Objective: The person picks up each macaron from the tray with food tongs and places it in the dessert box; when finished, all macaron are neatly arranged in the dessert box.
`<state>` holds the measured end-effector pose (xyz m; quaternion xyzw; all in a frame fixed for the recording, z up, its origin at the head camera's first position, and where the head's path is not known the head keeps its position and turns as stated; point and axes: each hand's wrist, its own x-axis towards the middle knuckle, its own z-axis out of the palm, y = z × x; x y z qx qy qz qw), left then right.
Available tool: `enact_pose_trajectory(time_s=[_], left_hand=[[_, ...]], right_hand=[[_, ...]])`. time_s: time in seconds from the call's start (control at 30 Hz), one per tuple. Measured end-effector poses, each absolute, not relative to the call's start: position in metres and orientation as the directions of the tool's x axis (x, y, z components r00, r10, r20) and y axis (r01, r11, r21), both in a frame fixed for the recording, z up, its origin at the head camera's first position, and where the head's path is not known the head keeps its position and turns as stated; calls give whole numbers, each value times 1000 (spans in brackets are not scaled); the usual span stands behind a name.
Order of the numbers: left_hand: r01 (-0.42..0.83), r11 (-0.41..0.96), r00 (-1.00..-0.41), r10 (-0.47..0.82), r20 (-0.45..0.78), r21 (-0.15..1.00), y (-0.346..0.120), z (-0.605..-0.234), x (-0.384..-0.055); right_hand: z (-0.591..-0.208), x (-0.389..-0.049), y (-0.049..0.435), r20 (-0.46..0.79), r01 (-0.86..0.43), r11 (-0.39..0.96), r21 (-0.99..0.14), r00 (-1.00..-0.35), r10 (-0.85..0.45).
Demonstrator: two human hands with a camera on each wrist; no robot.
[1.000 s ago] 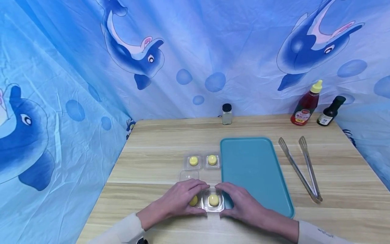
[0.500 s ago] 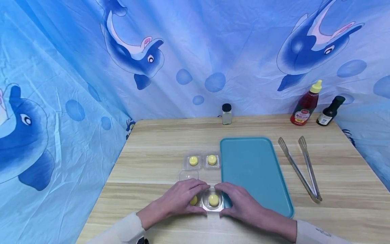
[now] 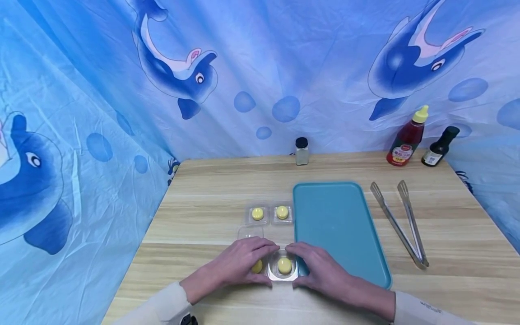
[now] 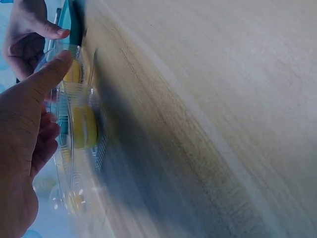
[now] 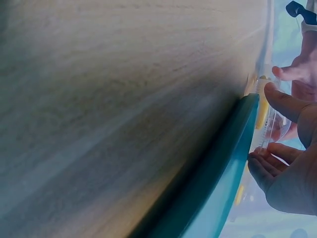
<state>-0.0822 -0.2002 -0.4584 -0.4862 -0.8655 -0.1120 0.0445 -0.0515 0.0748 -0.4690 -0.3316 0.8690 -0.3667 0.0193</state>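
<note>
Between the two hands is a clear plastic box [image 3: 283,277] with a yellow macaron [image 3: 285,266] inside and a clear domed lid over it. My left hand [image 3: 237,262] holds its left side, thumb at the front edge and fingertips at the back. My right hand [image 3: 321,268] grips the right side in the same way, beside the tray's edge. Under the left palm stands another clear box with a macaron [image 4: 84,126], partly hidden in the head view. Behind that hand shows a clear lid [image 3: 250,232], its near part covered by the fingers.
Two more clear boxes with macarons [image 3: 257,214] stand farther back. A blue tray [image 3: 337,225] lies right of the boxes, then metal tongs [image 3: 400,225]. A small jar [image 3: 302,152], a red sauce bottle [image 3: 405,140] and a dark bottle [image 3: 440,148] line the back.
A second ago the box between the hands showed no round dome outline; now one rings the macaron. The left thumb has slid slightly left. The right hand has hardly moved.
</note>
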Motion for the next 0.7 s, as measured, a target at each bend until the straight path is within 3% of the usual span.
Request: enact_pose_trajectory(time_s=[0.7], left_hand=[[848, 509, -526, 841, 128, 145, -197, -457, -82]], right_hand=[[-470, -51, 73, 174, -532, 531, -659, -795, -581]])
